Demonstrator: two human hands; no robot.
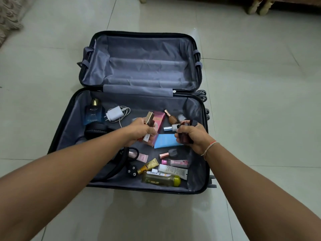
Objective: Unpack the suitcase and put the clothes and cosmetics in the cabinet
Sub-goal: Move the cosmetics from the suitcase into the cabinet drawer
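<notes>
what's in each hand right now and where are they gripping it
The left hand grips small boxed cosmetics around their lower part, gold tops sticking out. The right hand grips dark red bottles around their bodies.

Pale glossy tiled floor (pixel 260 119), cream furniture legs (pixel 258 6) at far edge, patterned fabric (pixel 8 16) far left

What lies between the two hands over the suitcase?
In the head view, between the left hand and right hand lies a light blue tube on the suitcase lining, with a pink box just behind.
</notes>
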